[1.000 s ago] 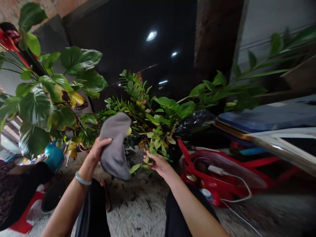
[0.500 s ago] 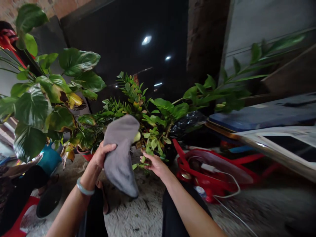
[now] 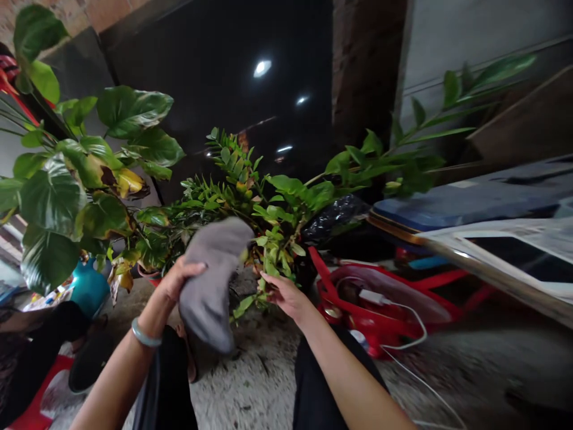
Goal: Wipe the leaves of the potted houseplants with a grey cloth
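A grey cloth hangs from my left hand, its thumb pressed on the near side and the other fingers hidden behind the fabric. To the right, my right hand is closed on a drooping leafy stem of a green plant, thumb and fingers pinched near its lower leaves. The cloth's right edge comes close to these leaves; whether it touches them I cannot tell. Other green foliage rises behind both hands.
A large-leaved plant stands on the left, near a teal container and a seated person's dark-clothed leg. On the right are a red bag with a white cable and a table edge. A dark panel stands behind.
The view has shifted slightly to the right. My left hand has moved the grey cloth a little to the left and its shape has changed; my right hand stays on the stem.
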